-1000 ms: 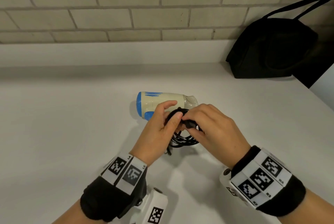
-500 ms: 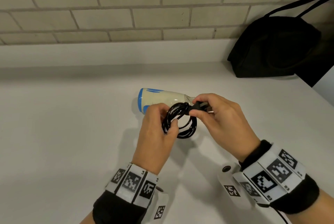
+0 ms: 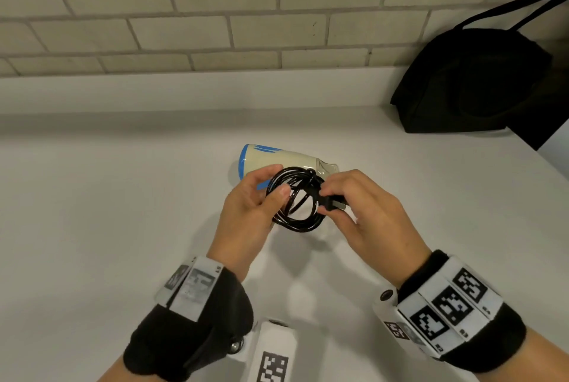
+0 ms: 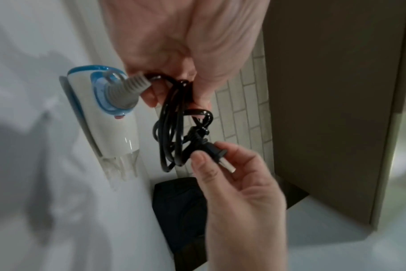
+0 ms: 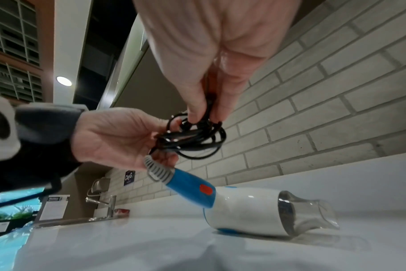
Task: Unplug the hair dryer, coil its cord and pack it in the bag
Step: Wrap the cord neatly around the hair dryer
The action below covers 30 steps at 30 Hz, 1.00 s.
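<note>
The coiled black cord (image 3: 295, 199) is gripped by the left hand (image 3: 246, 218) above the counter (image 3: 107, 212); its plug (image 3: 334, 201) is pinched by the right hand (image 3: 369, 218). The hair dryer (image 3: 277, 159) lies mid-counter just behind, with the black bag (image 3: 468, 82) at the far right corner against the brick wall (image 3: 184, 11).

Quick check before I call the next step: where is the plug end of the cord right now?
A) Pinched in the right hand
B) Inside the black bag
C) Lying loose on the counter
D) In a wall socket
A: the right hand pinches the plug, prongs free in the air, next to the coiled cord that the left hand holds above the counter.
</note>
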Available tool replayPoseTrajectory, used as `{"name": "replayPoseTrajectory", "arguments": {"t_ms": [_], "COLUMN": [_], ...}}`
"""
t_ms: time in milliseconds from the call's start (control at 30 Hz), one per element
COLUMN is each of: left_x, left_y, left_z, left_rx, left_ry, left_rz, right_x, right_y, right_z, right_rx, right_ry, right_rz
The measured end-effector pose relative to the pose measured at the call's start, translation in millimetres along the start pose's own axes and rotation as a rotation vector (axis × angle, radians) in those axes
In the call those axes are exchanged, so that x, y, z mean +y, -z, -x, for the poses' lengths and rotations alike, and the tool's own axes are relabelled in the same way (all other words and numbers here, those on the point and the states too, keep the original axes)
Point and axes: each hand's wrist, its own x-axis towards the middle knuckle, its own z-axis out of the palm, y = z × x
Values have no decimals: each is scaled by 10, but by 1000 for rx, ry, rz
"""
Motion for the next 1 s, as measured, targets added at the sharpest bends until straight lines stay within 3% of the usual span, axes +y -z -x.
{"name": "replayPoseTrajectory", "arguments": {"t_ms": [100, 233, 533, 700, 833, 1000], "left_x": [-49, -150, -161, -190, -209, -360], "left_y": [-42, -128, -114, -64, -84, -167], "left_z": [13, 80, 92, 13, -16, 29], "left_rx": [-67, -129, -235, -167, -61, -28], "left_ry": [-27, -206, -345, -365, -310, -295], "left_rz": [-49, -287, -615, -645, -585, -547], "right_x": [39, 0, 12, 28, -13, -138], "right_y": [-24, -2, 59, 60, 20, -76], "right_z": [38, 42, -14, 17, 104, 138], "right_rx": [-33, -57, -72, -94, -160, -260], "right_ry": [-21, -201, -249, -91, 126, 180], "right_rz": [-23, -92, -121, -86, 114, 202]}}
